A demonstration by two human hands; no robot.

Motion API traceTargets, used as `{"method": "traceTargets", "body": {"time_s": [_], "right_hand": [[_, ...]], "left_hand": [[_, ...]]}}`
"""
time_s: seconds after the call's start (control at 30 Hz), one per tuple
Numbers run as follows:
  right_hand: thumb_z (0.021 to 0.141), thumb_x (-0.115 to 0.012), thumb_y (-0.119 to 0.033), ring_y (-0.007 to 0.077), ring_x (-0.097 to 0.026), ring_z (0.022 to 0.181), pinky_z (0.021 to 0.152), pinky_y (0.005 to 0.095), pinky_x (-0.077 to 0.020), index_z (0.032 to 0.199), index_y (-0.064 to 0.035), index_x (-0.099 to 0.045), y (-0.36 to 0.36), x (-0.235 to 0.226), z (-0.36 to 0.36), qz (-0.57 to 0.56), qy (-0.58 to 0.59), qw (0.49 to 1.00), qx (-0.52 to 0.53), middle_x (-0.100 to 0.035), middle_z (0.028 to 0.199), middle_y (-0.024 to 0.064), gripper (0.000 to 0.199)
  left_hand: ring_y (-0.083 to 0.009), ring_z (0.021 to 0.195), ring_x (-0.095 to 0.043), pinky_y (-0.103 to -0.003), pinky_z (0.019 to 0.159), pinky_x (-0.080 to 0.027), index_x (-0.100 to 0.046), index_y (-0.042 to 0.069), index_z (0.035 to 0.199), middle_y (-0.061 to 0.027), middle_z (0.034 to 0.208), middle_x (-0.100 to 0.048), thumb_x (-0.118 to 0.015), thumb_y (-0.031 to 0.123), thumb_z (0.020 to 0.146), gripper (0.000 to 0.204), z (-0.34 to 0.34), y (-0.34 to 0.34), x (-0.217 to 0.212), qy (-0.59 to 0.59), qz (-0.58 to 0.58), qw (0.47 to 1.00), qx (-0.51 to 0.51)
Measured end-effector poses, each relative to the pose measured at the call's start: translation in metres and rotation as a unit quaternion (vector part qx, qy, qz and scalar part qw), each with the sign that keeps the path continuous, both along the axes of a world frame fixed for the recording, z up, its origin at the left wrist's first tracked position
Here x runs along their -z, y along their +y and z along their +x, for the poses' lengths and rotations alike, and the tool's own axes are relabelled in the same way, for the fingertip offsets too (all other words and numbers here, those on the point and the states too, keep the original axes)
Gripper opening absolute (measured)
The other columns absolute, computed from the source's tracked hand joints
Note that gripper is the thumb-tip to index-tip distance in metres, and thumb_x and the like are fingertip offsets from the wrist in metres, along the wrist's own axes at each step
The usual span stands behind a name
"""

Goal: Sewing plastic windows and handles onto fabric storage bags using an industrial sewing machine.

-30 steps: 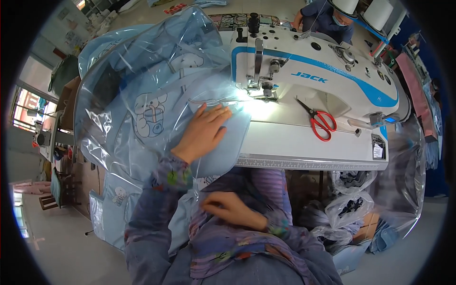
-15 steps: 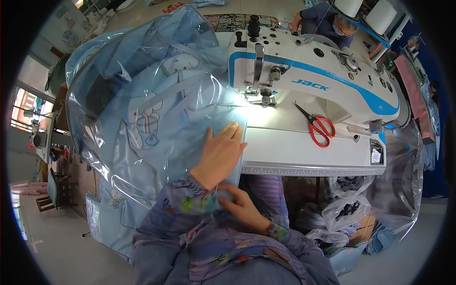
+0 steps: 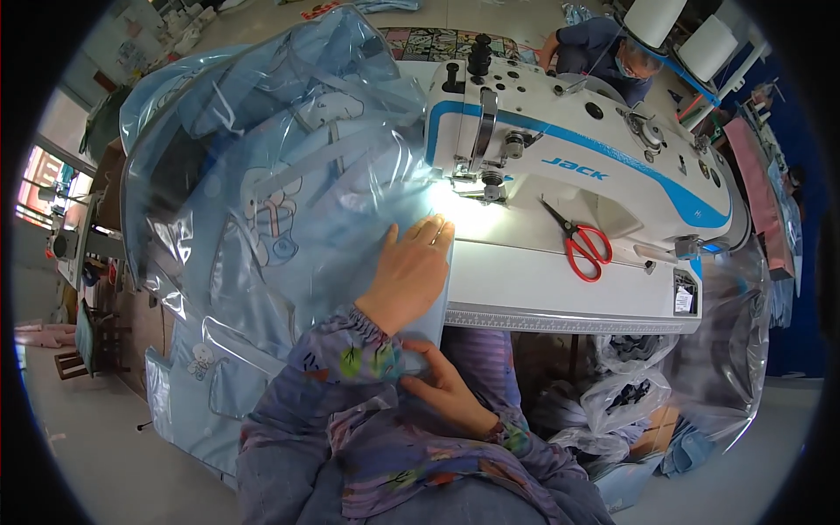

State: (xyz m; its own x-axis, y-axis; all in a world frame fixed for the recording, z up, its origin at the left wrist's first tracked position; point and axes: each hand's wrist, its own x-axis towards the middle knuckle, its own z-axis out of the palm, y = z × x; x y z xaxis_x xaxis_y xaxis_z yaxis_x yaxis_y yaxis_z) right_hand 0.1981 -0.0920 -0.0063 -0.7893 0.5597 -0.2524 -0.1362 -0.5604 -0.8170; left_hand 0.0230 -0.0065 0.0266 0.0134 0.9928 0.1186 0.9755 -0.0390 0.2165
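Note:
A large light blue cloth (image 3: 341, 232) with printed cartoon figures spreads over the left of the sewing table, covered in part by shiny clear plastic sheeting (image 3: 232, 114). My left hand (image 3: 407, 276) lies flat on the cloth near its right edge, fingers pointing at the lit needle area of the white-and-blue sewing machine (image 3: 577, 149). Below it, by the left cuff and the table's front edge, is my right hand (image 3: 451, 389). Its thumb and forefinger stand apart beside the cloth's near edge; the other fingers are partly hidden. Red-handled scissors (image 3: 577, 241) lie on the machine bed.
A metal ruler strip (image 3: 569, 320) runs along the table's front edge. Clear plastic bags (image 3: 626, 394) with dark contents sit under the right side. White thread cones (image 3: 709, 52) stand at the back right. Beyond the machine, another person (image 3: 604, 57) bends forward.
My left hand has slid slightly forward on the cloth, closer to the needle area. My right hand stays almost in place. The whole view has shifted a little.

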Motion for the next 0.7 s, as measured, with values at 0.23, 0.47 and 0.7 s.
{"method": "traceTargets", "body": {"time_s": [0.23, 0.47, 0.7], "right_hand": [[0.1, -0.063, -0.01, 0.0072, -0.059, 0.092, 0.08, 0.0216, -0.047, 0.119, -0.0015, -0.061, -0.001, 0.031, -0.007, 0.033, -0.044, 0.998, -0.039, -0.063, 0.107, 0.0004, 0.021], [0.102, -0.063, -0.012, 0.0042, -0.047, 0.072, 0.062, 0.0238, -0.0375, 0.088, 0.0019, -0.063, -0.003, 0.039, -0.006, 0.162, -0.093, 0.982, -0.02, -0.051, 0.076, -0.0019, 0.019], [0.102, -0.064, -0.016, 0.0041, -0.042, 0.067, 0.057, 0.0251, -0.0339, 0.086, 0.0007, -0.061, -0.009, 0.003, 0.0, 0.106, -0.079, 0.991, -0.018, -0.05, 0.073, -0.0012, 0.023]], "left_hand": [[-0.0276, 0.143, -0.043, -0.061, 0.115, -0.034, -0.052, 0.005, 0.141, -0.0122, 0.148, -0.05, -0.053, 0.014, 0.096, 0.046, -0.011, 0.019, 0.016, -0.01, 0.026, 1.0, 0.01], [-0.0297, 0.145, -0.04, -0.057, 0.119, -0.028, -0.049, 0.011, 0.147, -0.0134, 0.154, -0.045, -0.061, 0.033, 0.098, 0.056, -0.059, -0.038, 0.028, -0.01, 0.092, 0.992, -0.09], [-0.0307, 0.143, -0.042, -0.054, 0.119, -0.029, -0.05, 0.011, 0.147, -0.0132, 0.153, -0.046, -0.062, 0.029, 0.097, 0.055, -0.124, -0.031, 0.0, 0.067, 0.095, 0.992, 0.045]]}}
